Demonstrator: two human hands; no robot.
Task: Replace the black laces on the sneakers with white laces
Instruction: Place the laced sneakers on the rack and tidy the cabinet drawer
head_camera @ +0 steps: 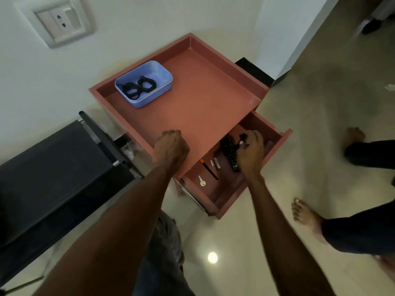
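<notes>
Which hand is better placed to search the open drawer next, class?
The right hand: its fingers are already inside the open reddish-brown wooden drawer. The left hand rests on the cabinet top.

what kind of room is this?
Probably a room in a home: a reddish bedside-style cabinet with its drawer open, a wall socket, polished tile floor.

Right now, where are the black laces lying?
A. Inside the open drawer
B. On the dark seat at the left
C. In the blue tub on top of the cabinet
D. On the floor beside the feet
C: the black laces lie coiled in the blue tub, which stands on the cabinet top, apart from the open drawer.
</notes>
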